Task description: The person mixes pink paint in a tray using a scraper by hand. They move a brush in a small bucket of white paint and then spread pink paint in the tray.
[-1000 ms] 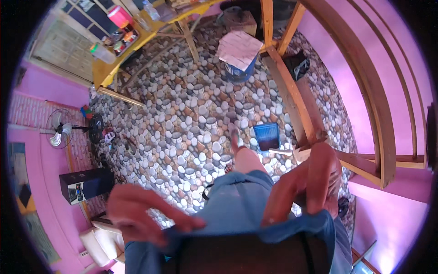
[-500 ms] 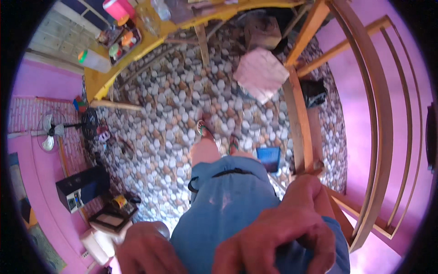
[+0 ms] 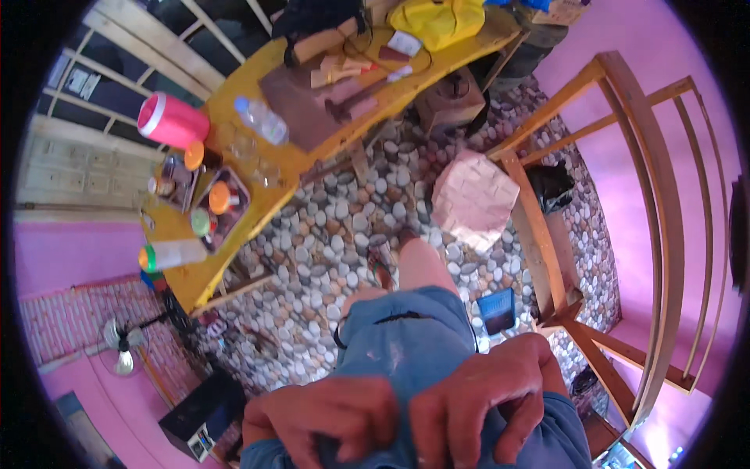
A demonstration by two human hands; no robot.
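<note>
Both of my hands are raised in front of my blue clothing (image 3: pixel 383 359) at the lower edge. The fingers of my left hand (image 3: pixel 324 418) are curled inward and slightly blurred. Beside it, a short gap away, my right hand (image 3: pixel 484 402) has its fingers bent down and its thumb tucked in. What the fingertips hold, if anything, is hidden beneath the hands. Below them show my legs, with a sandalled foot (image 3: pixel 380 270) on the pebble-patterned floor (image 3: pixel 320 297).
Ahead is a yellow table (image 3: pixel 312 160) with a pink jug (image 3: pixel 172 121), a plastic bottle (image 3: pixel 262 119), trays of jars (image 3: pixel 223 207) and a hammer (image 3: pixel 350 105). A pink-covered stool (image 3: pixel 475 199), a blue dustpan-like object (image 3: pixel 497 310) and a wooden frame (image 3: pixel 656 195) stand to the right.
The view has tilted up and turned, showing more of the table. One leg has stepped forward. My left hand has come up and closer to my right hand.
</note>
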